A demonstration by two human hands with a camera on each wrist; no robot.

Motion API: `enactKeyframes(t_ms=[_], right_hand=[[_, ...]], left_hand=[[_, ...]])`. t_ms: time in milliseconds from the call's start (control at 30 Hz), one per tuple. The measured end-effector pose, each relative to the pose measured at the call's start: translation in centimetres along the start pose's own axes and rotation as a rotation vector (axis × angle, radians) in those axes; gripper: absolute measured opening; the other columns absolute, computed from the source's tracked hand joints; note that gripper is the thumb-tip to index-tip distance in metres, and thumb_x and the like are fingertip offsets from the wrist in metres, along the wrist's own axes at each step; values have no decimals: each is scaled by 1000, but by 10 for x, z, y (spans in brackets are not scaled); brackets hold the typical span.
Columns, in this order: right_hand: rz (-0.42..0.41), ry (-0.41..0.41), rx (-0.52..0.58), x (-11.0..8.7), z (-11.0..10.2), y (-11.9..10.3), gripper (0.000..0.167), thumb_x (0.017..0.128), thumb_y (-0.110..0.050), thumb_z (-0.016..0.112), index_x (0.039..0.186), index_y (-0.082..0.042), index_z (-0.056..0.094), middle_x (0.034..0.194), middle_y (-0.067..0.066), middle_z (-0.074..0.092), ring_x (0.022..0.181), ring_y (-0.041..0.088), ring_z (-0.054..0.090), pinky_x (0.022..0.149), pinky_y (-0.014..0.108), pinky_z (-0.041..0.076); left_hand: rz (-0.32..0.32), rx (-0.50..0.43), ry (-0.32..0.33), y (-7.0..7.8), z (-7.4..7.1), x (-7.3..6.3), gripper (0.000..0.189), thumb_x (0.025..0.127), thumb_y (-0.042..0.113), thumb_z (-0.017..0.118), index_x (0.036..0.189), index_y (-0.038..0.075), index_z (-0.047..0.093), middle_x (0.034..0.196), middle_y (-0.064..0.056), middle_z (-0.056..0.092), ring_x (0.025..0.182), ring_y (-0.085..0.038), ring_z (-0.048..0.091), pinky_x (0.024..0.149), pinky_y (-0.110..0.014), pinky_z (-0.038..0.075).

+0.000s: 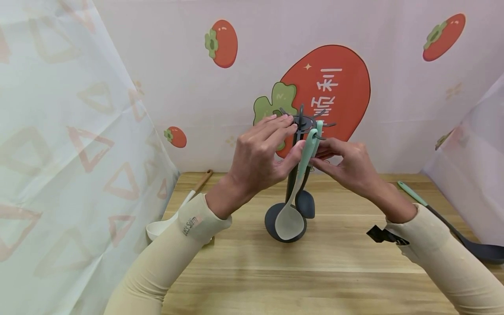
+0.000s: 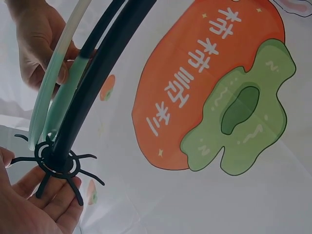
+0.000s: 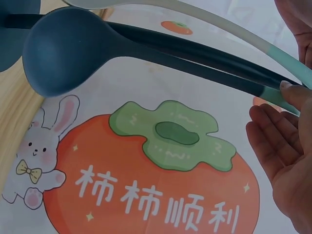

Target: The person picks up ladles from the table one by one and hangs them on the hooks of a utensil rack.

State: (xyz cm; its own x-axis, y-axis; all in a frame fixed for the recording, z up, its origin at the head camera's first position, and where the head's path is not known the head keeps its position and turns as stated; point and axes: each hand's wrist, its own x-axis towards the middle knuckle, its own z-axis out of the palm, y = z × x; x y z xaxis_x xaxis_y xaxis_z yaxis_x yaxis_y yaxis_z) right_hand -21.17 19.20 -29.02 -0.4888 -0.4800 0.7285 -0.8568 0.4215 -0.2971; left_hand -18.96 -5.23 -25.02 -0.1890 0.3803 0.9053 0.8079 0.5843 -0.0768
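Note:
A dark utensil stand [image 1: 303, 124] with a ring of hooks rises from a round base [image 1: 271, 223] on the table. My left hand [image 1: 260, 153] touches the hook ring with its fingers fairly straight, its thumb beside the handle of a beige ladle [image 1: 290, 223]. That ladle hangs from a hook by its mint handle. Next to it is a dark ladle [image 3: 68, 51], also mint at the handle end. My right hand [image 1: 348, 164] pinches this mint handle near the top; in the head view the fingertips are partly hidden behind the handles.
A white ladle [image 1: 157, 228] with a wooden handle lies at the left, partly behind the sleeve. At the right a dark utensil [image 1: 441, 218] with a mint handle lies near the table edge. Printed cloth [image 1: 189, 78] hangs behind and at both sides of the wooden table [image 1: 252, 280].

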Motion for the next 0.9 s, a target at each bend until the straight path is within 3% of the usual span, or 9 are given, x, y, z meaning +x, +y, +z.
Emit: enactKeyframes(t_ms=[200, 300, 400, 467, 533, 633, 900], right_hand=[[-5, -31, 3, -2, -2, 1, 49, 77, 7, 89, 123, 7, 71, 108, 16, 80, 88, 30, 81, 86, 15, 57], [-21, -42, 10, -2, -4, 3, 45, 90, -19, 84, 125, 6, 70, 110, 16, 80, 89, 30, 80, 88, 13, 56], [-43, -47, 7, -3, -6, 6, 53, 95, -39, 74, 126, 5, 70, 112, 15, 79, 90, 30, 80, 90, 12, 56], [-50, -54, -1, -3, -8, 7, 49, 94, -31, 79, 126, 5, 70, 113, 15, 79, 91, 29, 80, 90, 13, 56], [-53, -56, -6, -3, -9, 9, 45, 88, -12, 86, 125, 6, 69, 114, 16, 79, 91, 29, 80, 90, 14, 57], [-41, -55, -13, -3, -11, 10, 54, 75, 10, 90, 125, 6, 69, 114, 16, 79, 91, 29, 80, 89, 14, 57], [16, -96, -50, -6, -17, 17, 58, 75, 5, 92, 128, 4, 67, 112, 15, 79, 91, 31, 79, 91, 10, 54]], left_hand=[[-4, -3, -5, -1, 0, -1, 33, 95, 22, 77, 115, -4, 79, 118, -19, 78, 113, -32, 76, 113, -38, 50], [-5, -8, -7, -1, 0, -1, 33, 95, 22, 76, 115, -4, 79, 118, -19, 78, 113, -32, 76, 114, -38, 50], [-6, -9, -10, -1, 0, -1, 33, 95, 22, 76, 116, -4, 79, 118, -19, 78, 114, -32, 76, 114, -38, 50], [-7, -7, -10, -1, 0, -1, 33, 95, 22, 77, 116, -4, 79, 118, -19, 78, 114, -32, 76, 114, -38, 50], [-7, -6, -9, -1, 0, -1, 33, 95, 22, 77, 116, -4, 79, 118, -19, 78, 114, -32, 76, 114, -37, 50], [-8, -6, -9, 0, 1, 0, 33, 95, 22, 77, 116, -4, 79, 118, -19, 78, 113, -32, 76, 114, -37, 50], [-7, -3, -6, 0, 1, 0, 33, 94, 22, 77, 114, -4, 79, 117, -19, 78, 112, -32, 76, 113, -37, 51]])
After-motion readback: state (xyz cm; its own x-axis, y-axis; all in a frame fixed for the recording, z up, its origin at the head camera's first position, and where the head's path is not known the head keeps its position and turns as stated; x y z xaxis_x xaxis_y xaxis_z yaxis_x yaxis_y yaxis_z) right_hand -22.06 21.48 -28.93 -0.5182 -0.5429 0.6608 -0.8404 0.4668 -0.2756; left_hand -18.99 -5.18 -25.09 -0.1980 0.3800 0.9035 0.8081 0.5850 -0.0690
